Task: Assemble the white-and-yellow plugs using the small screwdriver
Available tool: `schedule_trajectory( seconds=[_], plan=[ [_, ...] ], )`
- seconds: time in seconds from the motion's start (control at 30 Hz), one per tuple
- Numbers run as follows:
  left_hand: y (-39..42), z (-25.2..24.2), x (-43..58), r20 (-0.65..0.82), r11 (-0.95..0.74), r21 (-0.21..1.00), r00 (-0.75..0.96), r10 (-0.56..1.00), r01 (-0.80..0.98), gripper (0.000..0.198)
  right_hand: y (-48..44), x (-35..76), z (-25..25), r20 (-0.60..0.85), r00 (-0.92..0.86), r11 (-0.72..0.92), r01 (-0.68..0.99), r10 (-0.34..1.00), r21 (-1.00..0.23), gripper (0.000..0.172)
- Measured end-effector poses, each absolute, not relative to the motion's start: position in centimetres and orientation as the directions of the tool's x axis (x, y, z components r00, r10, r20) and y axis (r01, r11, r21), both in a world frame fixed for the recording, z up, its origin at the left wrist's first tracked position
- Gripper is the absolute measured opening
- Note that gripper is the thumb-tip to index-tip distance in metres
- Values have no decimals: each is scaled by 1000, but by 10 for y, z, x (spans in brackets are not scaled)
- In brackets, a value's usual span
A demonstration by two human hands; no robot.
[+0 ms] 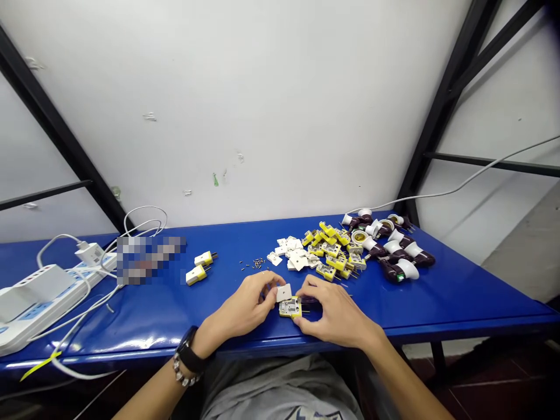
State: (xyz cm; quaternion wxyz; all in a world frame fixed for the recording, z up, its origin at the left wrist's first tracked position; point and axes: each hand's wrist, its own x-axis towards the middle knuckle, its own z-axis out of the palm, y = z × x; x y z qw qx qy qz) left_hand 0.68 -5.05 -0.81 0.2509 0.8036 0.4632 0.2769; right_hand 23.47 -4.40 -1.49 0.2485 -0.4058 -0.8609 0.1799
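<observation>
Between finger and thumb, my left hand [256,297] pinches a small white plug cover [284,292] with a hole in it. My right hand [335,309] grips a yellow plug base [289,308] by its edges, its open inner side facing up and its pins pointing right. The cover hangs just over the far edge of the base; whether they touch I cannot tell. Beyond my hands lie a pile of white covers [297,260], a heap of yellow plug bases [333,249] and several small screws [258,263]. Two covered yellow-and-white plugs [195,275] rest to the left.
Dark lamp holders with white sockets [396,249] are heaped at the right of the blue table [153,321]. A white power strip [48,306] with tangled cables [90,291] takes up the left end. Black metal posts [431,116] and a white wall stand behind.
</observation>
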Motion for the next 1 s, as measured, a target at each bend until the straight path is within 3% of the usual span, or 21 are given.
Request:
schedule_trajectory(
  seconds=[0.33, 0.53, 0.77, 1.0],
  plan=[
    [-49, -9, -7, 175, -506, 325, 475, 862, 799, 29, -45, 236, -14, 269, -547, 597, 604, 792, -528, 25],
    [-58, -3, -7, 253, -530, 426, 465, 848, 734, 31, -45, 237, -14, 269, -566, 611, 590, 779, -528, 23],
    [-62, -2, 6, 246, -637, 303, 588, 771, 709, 29, -43, 238, -12, 261, -600, 630, 560, 756, -537, 19],
    [-59, 9, 1, 183, -655, 394, 643, 743, 645, 26, -45, 238, -11, 247, -602, 627, 574, 759, -527, 21]
  ],
)
